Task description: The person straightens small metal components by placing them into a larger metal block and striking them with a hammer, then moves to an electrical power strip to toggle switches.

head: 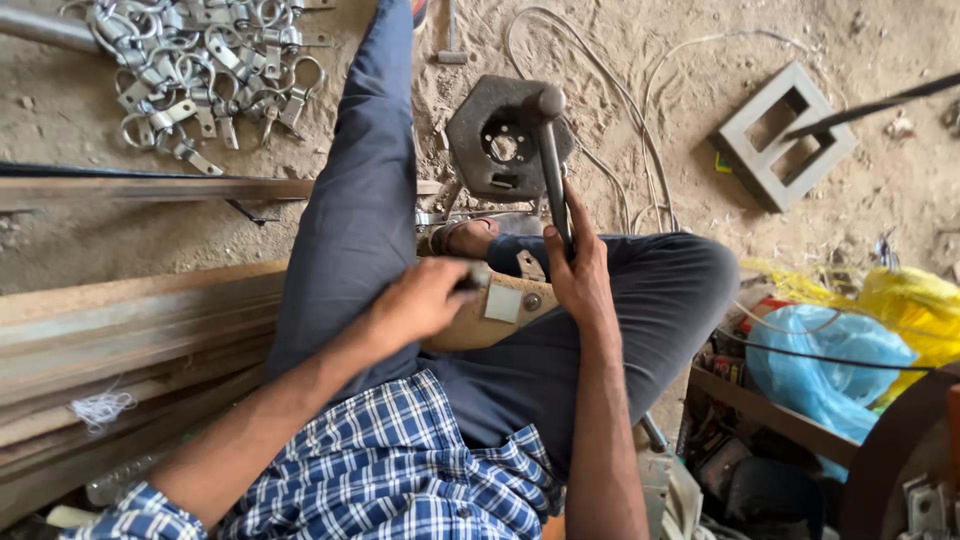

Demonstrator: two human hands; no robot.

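I sit on a sandy floor in dark blue trousers and a blue checked shirt. My right hand (580,272) grips the long black lever handle (552,160) of a small hand press whose dark hexagonal base (490,140) stands on the ground ahead. My left hand (420,300) is closed around a small metal piece (478,276) held over a tan wooden block (480,320) that rests between my legs. A metal plate with a bolt (528,298) sits on the block.
A heap of shiny metal clamps (210,70) lies at the upper left. Long wooden and metal bars (120,330) run along the left. A grey hollow concrete block (785,135) is at the upper right, blue and yellow plastic bags (850,350) at the right, and white cables (620,110) cross the floor.
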